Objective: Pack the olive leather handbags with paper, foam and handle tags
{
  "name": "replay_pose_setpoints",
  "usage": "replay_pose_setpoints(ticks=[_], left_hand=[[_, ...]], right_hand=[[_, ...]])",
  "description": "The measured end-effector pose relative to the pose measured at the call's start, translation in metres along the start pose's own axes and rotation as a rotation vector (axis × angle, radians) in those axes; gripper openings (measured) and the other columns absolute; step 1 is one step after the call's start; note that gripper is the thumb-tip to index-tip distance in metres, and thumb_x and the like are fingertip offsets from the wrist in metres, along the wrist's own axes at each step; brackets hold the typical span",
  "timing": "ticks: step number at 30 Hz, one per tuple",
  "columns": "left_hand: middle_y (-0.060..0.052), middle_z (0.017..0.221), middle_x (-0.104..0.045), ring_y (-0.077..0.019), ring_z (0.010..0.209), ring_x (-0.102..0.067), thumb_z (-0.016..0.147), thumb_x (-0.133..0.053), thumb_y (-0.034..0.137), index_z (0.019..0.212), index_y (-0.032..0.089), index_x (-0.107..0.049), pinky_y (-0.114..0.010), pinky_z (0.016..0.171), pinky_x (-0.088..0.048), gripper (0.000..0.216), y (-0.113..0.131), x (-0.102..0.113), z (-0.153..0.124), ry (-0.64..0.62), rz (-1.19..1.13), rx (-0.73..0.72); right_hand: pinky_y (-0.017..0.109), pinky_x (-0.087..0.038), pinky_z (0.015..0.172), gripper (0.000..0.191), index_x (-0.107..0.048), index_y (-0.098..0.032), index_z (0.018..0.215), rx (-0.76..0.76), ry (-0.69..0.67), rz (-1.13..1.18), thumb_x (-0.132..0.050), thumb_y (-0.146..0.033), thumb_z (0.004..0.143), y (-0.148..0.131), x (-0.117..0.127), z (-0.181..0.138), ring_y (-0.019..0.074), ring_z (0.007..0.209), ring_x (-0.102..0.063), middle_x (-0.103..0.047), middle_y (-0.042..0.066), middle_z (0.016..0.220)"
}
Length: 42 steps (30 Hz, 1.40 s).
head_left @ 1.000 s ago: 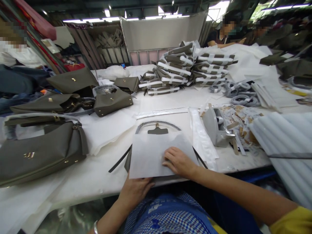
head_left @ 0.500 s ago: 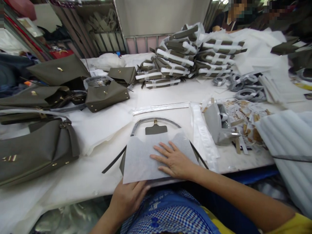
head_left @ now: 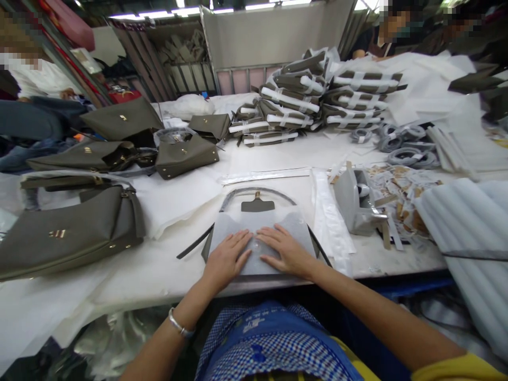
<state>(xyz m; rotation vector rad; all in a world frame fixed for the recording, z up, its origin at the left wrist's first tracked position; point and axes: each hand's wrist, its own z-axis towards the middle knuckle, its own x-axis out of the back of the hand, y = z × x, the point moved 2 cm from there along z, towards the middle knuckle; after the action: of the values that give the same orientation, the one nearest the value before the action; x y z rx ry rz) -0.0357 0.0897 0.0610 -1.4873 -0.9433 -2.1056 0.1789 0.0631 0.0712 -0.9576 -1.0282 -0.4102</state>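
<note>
Left hand (head_left: 228, 257) and right hand (head_left: 284, 251) side by side, palms down on white sheet (head_left: 260, 220); fingers extended, thumbs apart from fingers. Sheet covers most of olive bag (head_left: 207, 247), lying at front edge of bench (head_left: 262, 159). Wrapped handle (head_left: 237, 192) and clasp tab (head_left: 257, 206) show beyond sheet. Grey dispenser (head_left: 349, 203) to right. Gold-lettered handbag (head_left: 85, 227), left. Wrapped stack (head_left: 289, 100) behind.

Bare hands: two, comprising left hand (head_left: 227, 259) and right hand (head_left: 284, 252). Translucent white rectangular sheet (head_left: 256, 221): one. Olive T-shaped leather flap (head_left: 257, 206): one. Narrow dark straps (head_left: 195, 242): two. Silver metal bracelet (head_left: 178, 326): one. Olive leather handbags at left (head_left: 83, 225): five. Grey tape dispenser (head_left: 346, 207): one. Grey plastic-wrapped coils (head_left: 410, 160): at least three. Adjacent piles of wrapped olive bags (head_left: 288, 114): two; bags per pile cannot be determined.
</note>
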Motion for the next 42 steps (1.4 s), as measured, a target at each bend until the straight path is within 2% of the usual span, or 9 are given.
replay_pose_setpoints(ticks=[3, 6, 16, 23, 26, 30, 34, 37, 42], left_hand=[[-0.007, 0.148, -0.049, -0.0175, 0.136, -0.046, 0.102, -0.039, 0.033, 0.144, 0.022, -0.044, -0.042, 0.115, -0.037, 0.043, 0.001, 0.0, -0.005, 0.005, -0.02, 0.023], [-0.006, 0.148, -0.049, -0.0179, 0.136, -0.046, 0.102, -0.039, 0.033, 0.143, 0.024, -0.045, -0.042, 0.116, -0.037, 0.043, 0.003, 0.0, -0.006, 0.015, -0.036, 0.029], [-0.004, 0.147, -0.05, -0.0194, 0.135, -0.048, 0.101, -0.039, 0.036, 0.143, 0.026, -0.046, -0.043, 0.115, -0.039, 0.043, -0.001, -0.009, -0.009, 0.065, -0.056, 0.037], [-0.005, 0.15, -0.047, -0.0213, 0.135, -0.047, 0.101, -0.04, 0.038, 0.142, 0.03, -0.048, -0.044, 0.114, -0.04, 0.042, 0.002, -0.001, -0.01, 0.037, -0.022, -0.007], [-0.008, 0.15, -0.045, -0.0251, 0.136, -0.046, 0.1, -0.042, 0.045, 0.139, 0.029, -0.052, -0.047, 0.113, -0.039, 0.044, 0.005, 0.002, -0.01, -0.009, 0.047, -0.03], [-0.008, 0.15, -0.046, -0.0266, 0.138, -0.044, 0.1, -0.04, 0.043, 0.138, 0.028, -0.054, -0.048, 0.112, -0.039, 0.043, 0.005, 0.003, -0.011, -0.045, 0.139, -0.026], [-0.007, 0.156, -0.037, -0.0271, 0.143, -0.035, 0.099, -0.039, 0.046, 0.148, 0.03, -0.039, -0.051, 0.116, -0.03, 0.051, 0.0, 0.003, -0.015, -0.072, 0.187, -0.08], [-0.006, 0.158, -0.033, -0.0283, 0.145, -0.03, 0.098, -0.041, 0.051, 0.152, 0.031, -0.029, -0.055, 0.118, -0.022, 0.059, -0.005, 0.003, -0.019, -0.059, 0.204, -0.106], [-0.008, 0.159, -0.03, -0.0303, 0.146, -0.028, 0.097, -0.044, 0.049, 0.152, 0.028, -0.028, -0.054, 0.118, -0.022, 0.062, -0.006, 0.0, -0.022, -0.033, 0.254, -0.101]], right_hand=[[0.046, -0.029, 0.118, 0.036, -0.058, -0.018, 0.129, 0.008, 0.104, 0.053, -0.053, -0.033, 0.097, 0.004, 0.001, -0.005, 0.0207, 0.131, -0.048, -0.056, 0.013, 0.137], [0.049, -0.031, 0.116, 0.029, -0.062, -0.021, 0.123, 0.046, 0.104, 0.019, -0.054, -0.03, 0.097, 0.004, -0.001, -0.006, 0.0214, 0.125, -0.052, -0.06, 0.011, 0.13], [0.051, -0.035, 0.112, 0.027, -0.064, -0.024, 0.121, 0.089, 0.05, -0.09, -0.052, -0.029, 0.098, -0.001, 0.001, -0.004, 0.0222, 0.117, -0.058, -0.064, 0.01, 0.121], [0.048, -0.036, 0.113, 0.03, -0.064, -0.02, 0.124, 0.083, 0.152, -0.088, -0.05, -0.027, 0.099, 0.0, -0.002, -0.011, 0.0209, 0.122, -0.058, -0.066, 0.012, 0.127], [0.051, -0.036, 0.113, 0.032, -0.065, -0.022, 0.126, 0.063, 0.069, -0.175, -0.047, -0.027, 0.1, -0.003, 0.0, -0.007, 0.0236, 0.128, -0.055, -0.063, 0.011, 0.133], [0.055, -0.026, 0.117, 0.039, -0.057, -0.021, 0.135, 0.051, -0.081, -0.274, -0.045, -0.032, 0.1, -0.009, 0.006, 0.003, 0.0259, 0.136, -0.047, -0.059, 0.011, 0.139], [0.055, -0.02, 0.119, 0.056, -0.041, -0.02, 0.148, 0.038, -0.198, -0.272, -0.045, -0.046, 0.099, -0.007, 0.005, 0.004, 0.0268, 0.145, -0.032, -0.04, 0.01, 0.155], [0.055, -0.013, 0.121, 0.064, -0.034, -0.021, 0.152, 0.032, -0.229, -0.253, -0.042, -0.055, 0.098, -0.002, 0.002, 0.001, 0.0279, 0.148, -0.023, -0.03, 0.009, 0.159], [0.055, -0.007, 0.121, 0.066, -0.029, -0.026, 0.154, 0.056, -0.247, -0.194, -0.042, -0.056, 0.097, 0.005, 0.006, 0.004, 0.0274, 0.149, -0.019, -0.028, 0.007, 0.161]])
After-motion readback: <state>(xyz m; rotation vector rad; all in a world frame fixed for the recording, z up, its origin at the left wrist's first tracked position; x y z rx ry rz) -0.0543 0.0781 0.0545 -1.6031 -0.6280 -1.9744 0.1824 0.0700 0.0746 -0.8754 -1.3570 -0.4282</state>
